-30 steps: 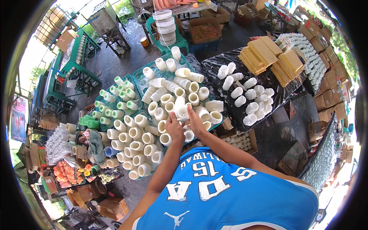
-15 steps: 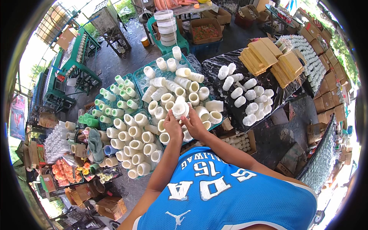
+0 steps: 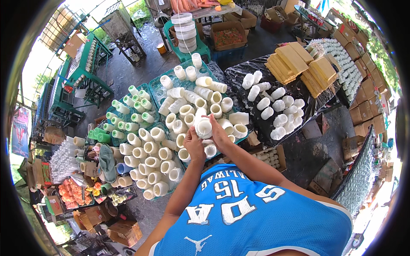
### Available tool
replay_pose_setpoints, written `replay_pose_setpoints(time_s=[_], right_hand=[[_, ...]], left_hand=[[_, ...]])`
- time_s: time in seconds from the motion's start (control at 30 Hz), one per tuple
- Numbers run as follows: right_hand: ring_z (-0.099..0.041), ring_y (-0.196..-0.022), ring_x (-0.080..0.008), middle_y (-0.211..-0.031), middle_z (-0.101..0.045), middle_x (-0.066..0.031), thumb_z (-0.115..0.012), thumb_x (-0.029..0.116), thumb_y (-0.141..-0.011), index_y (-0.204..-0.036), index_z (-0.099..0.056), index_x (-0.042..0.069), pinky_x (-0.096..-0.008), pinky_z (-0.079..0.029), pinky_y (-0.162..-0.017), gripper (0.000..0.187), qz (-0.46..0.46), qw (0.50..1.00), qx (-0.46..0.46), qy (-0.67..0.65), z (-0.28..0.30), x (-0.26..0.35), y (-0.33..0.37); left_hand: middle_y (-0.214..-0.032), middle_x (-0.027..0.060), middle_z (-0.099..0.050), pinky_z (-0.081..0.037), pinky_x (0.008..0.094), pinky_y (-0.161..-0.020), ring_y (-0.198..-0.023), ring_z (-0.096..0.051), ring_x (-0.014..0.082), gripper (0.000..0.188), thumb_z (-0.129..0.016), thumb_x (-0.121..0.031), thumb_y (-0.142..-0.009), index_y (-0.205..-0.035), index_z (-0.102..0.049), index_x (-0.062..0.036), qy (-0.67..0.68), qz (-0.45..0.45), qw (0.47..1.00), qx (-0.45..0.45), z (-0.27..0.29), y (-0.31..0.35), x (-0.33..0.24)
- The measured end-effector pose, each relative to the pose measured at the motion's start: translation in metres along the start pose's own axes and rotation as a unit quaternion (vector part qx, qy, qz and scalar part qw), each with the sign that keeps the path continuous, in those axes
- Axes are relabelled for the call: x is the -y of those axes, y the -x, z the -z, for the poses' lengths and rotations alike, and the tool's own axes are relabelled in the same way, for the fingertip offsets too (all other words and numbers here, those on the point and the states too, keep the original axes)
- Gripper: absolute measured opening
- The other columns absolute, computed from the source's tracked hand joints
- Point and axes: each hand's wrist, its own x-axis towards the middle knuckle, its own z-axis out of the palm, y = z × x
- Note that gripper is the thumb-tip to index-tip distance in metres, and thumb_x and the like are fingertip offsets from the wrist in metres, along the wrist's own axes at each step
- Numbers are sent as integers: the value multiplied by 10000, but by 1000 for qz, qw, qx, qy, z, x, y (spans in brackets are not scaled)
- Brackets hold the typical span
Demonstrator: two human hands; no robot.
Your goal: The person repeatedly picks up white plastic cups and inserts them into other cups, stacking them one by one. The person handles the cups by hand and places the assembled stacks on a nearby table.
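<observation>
Head view, big to small: black-covered table (image 3: pixel 239 67) at right and blue-green tray (image 3: pixel 157 87) in the middle, crowded with off-white tubes (image 3: pixel 152 161), no shift I can make out from where I stand. Change is at the hands: left hand (image 3: pixel 194 146) and right hand (image 3: pixel 219 135), both narrowed around one white round piece (image 3: pixel 204 127), which looks tipped, more of its body showing than half a second ago. Piece sits between the fingers, above the tray's near part, so I'd judge it's being turned, handling unfinished.
</observation>
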Motion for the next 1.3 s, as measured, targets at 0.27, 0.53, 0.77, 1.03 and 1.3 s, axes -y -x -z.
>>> replay_pose_setpoints(time_s=[0.27, 0.53, 0.77, 1.03, 1.3], right_hand=[[-646, -998, -99, -1110, -715, -36, -375, 411, -1178, -1298, -662, -4, -267, -531, -899, 519, 173, 981, 15, 85, 9, -13, -9], [-570, -1307, -189, -1407, -618, -144, -308, 294, -1181, -1442, -559, -6, -328, -441, -1140, 470, 186, 979, 81, 32, 11, 6, -1], [-480, -1408, -227, -1507, -527, -149, -496, 356, -1125, -1482, -566, 22, -358, -337, -1209, 494, 140, 990, -24, -3, -9, 3, -14], [-669, -939, -161, -1001, -732, -106, -449, 329, -1134, -1140, -729, -37, -299, -529, -891, 461, 196, 974, -38, 104, -9, 17, -5], [-649, -697, -159, -815, -725, -130, -453, 320, -1133, -890, -761, -59, -314, -548, -712, 545, 105, 992, -38, 64, -1, 39, 1]], left_hand=[[-1085, 82, -763, -638, 312, -768, -922, -745, 162, 317, -637, -285, -1091, -1172, -741, 4, 21, 4, 999, -50, -7, 1, -14], [-1477, 170, -567, -563, 379, -1024, -1277, -633, 255, 457, -449, -139, -1097, -1518, -472, 36, 74, 116, 987, 86, -19, -6, -45], [-1452, 163, -584, -487, 409, -1104, -1315, -590, 271, 489, -369, -288, -1123, -1451, -543, 30, 118, 96, 977, 148, -28, -7, -40], [-1090, 104, -710, -544, 327, -883, -974, -668, 165, 448, -464, -353, -1135, -1201, -681, 34, 29, 30, 992, 119, -21, -18, -33], [-977, 123, -720, -549, 318, -807, -861, -676, 172, 494, -459, -367, -1132, -1107, -700, 64, -50, 57, 997, 21, -5, -21, -21]])
